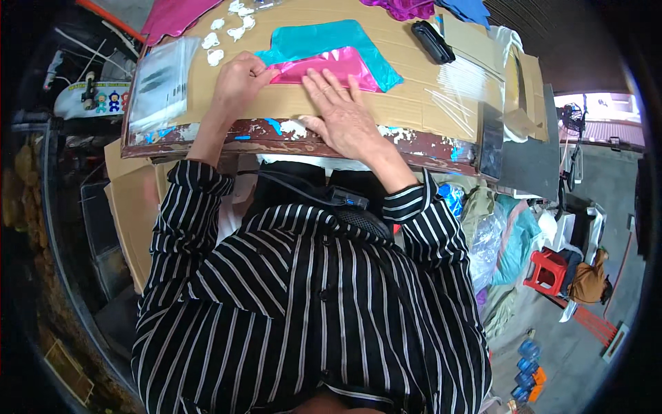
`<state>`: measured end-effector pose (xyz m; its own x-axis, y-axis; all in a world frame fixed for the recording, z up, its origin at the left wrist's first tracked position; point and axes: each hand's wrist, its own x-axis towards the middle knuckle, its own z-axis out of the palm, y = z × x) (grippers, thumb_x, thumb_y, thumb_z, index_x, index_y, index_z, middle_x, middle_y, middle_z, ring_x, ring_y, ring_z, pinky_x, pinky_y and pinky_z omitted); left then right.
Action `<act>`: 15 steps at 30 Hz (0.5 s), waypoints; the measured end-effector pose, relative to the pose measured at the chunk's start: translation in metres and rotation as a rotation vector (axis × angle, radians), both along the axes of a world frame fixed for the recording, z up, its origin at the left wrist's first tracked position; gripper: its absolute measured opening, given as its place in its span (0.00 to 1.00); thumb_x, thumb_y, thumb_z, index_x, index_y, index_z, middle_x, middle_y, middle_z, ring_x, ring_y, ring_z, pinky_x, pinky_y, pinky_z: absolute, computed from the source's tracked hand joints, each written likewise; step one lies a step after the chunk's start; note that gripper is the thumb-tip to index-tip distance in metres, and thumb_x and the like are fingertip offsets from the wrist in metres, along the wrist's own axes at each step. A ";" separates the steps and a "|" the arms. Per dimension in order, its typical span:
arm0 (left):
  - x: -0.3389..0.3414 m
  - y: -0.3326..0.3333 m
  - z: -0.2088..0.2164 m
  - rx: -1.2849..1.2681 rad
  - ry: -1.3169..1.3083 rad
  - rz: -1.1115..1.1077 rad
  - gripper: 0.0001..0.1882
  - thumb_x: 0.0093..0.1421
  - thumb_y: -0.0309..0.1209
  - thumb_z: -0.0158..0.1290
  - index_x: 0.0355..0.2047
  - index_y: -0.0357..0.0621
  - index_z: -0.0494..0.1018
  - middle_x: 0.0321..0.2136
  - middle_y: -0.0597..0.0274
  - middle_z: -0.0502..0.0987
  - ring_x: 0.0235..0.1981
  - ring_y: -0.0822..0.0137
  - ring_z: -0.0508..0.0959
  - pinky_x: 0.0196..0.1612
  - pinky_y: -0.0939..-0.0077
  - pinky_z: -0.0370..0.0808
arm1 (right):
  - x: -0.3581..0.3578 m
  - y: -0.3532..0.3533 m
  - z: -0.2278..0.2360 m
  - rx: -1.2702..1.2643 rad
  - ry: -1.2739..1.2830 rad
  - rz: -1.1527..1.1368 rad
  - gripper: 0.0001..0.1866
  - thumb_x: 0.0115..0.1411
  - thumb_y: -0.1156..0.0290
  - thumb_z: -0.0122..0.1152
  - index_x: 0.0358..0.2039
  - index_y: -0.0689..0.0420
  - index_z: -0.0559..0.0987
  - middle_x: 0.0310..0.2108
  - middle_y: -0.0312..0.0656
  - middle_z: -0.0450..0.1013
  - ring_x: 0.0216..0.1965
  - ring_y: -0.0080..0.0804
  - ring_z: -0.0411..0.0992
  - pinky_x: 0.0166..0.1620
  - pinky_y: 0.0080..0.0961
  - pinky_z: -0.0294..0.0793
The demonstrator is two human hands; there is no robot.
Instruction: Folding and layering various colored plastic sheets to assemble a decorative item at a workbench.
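A shiny pink foil piece (297,67), flat and folded narrow, lies over the front part of a larger teal foil sheet (317,40). It looks like an uninflated foil balloon, though I cannot be sure. My left hand (239,81) is closed, thumb and fingers pinching the pink foil's left tip. My right hand (343,123) lies open and flat, its spread fingertips resting on the pink foil's middle and its palm near the table's front edge. Several small white plastic pieces (215,56) are scattered beyond my left hand.
Cardboard (393,114) covers the worn table. A clear plastic bag (165,86) lies at the left. Toward the right are a black object (433,43), thin white sticks (467,83) and a dark flat slab (491,141). A red stool (548,271) stands on the floor, right.
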<state>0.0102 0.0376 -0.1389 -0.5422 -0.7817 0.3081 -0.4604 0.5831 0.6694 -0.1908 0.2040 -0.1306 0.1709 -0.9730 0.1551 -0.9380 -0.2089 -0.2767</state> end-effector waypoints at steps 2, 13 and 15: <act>0.004 0.000 -0.002 -0.009 0.010 0.004 0.15 0.55 0.33 0.68 0.23 0.34 0.77 0.29 0.51 0.80 0.29 0.55 0.81 0.34 0.63 0.77 | -0.013 0.001 0.003 0.007 0.022 -0.004 0.40 0.71 0.45 0.49 0.76 0.54 0.53 0.76 0.45 0.50 0.77 0.44 0.46 0.76 0.51 0.40; 0.002 0.002 0.018 -0.025 -0.215 0.019 0.09 0.56 0.30 0.67 0.29 0.36 0.80 0.37 0.54 0.82 0.38 0.55 0.81 0.40 0.65 0.79 | -0.040 0.010 0.014 0.075 0.038 -0.040 0.39 0.71 0.49 0.53 0.75 0.53 0.54 0.76 0.44 0.52 0.77 0.45 0.46 0.76 0.50 0.42; -0.017 0.008 0.027 -0.145 -0.015 -0.045 0.09 0.58 0.28 0.64 0.37 0.38 0.81 0.43 0.54 0.82 0.44 0.54 0.80 0.46 0.65 0.79 | -0.039 0.008 0.014 0.073 0.024 -0.047 0.40 0.70 0.50 0.53 0.75 0.54 0.55 0.76 0.45 0.52 0.77 0.45 0.47 0.76 0.50 0.42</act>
